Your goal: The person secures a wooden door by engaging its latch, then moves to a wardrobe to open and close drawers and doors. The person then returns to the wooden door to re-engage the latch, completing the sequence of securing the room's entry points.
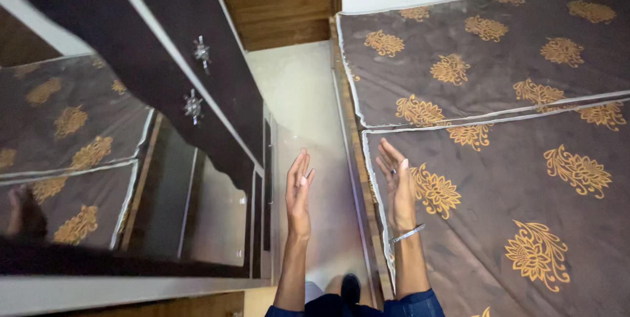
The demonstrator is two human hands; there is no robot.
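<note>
Here the right hand's (398, 189) open fingers (388, 154) overlap the mattress (512, 212) edge.

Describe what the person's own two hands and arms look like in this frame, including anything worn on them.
Both forearms are bare, with dark blue sleeves pushed up near the elbows at the bottom edge. The right hand wears a dark ring on one finger and a thin silver metal bangle around the wrist. The left hand shows no ring or band. No gloves or watch are visible.

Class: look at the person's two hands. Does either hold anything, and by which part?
Nothing is held. The left hand and right hand are both open and empty, palms facing each other beside the mattress.
</note>
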